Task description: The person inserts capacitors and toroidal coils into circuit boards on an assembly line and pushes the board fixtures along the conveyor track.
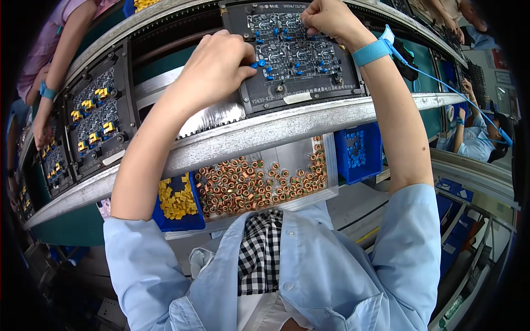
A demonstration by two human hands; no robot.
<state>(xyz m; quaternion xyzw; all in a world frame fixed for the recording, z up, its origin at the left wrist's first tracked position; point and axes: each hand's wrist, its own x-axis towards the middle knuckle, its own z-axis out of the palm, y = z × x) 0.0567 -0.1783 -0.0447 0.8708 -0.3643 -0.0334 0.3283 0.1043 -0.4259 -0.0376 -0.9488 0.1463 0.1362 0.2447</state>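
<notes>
A dark carrier plate [301, 102] holds a panel of circuit boards [301, 54] with several small blue parts standing on it. At the panel's left side, my left hand [218, 63] is closed, with blue disc-shaped components [258, 64] at its thumb and fingertips. Over the far part of the panel, my right hand [334, 22] pinches down at the boards. Whatever lies between its fingertips is hidden. A blue wrist strap [371, 53] with a coiled cord circles my right wrist.
A metal rail [287, 122] runs across in front of the carrier. Nearer me are a tray of copper-wound ring coils [243, 185], a blue bin of yellow parts [178, 199] and a blue bin of blue discs [356, 149]. Another carrier [99, 110] stands left, near a co-worker's arm [58, 71].
</notes>
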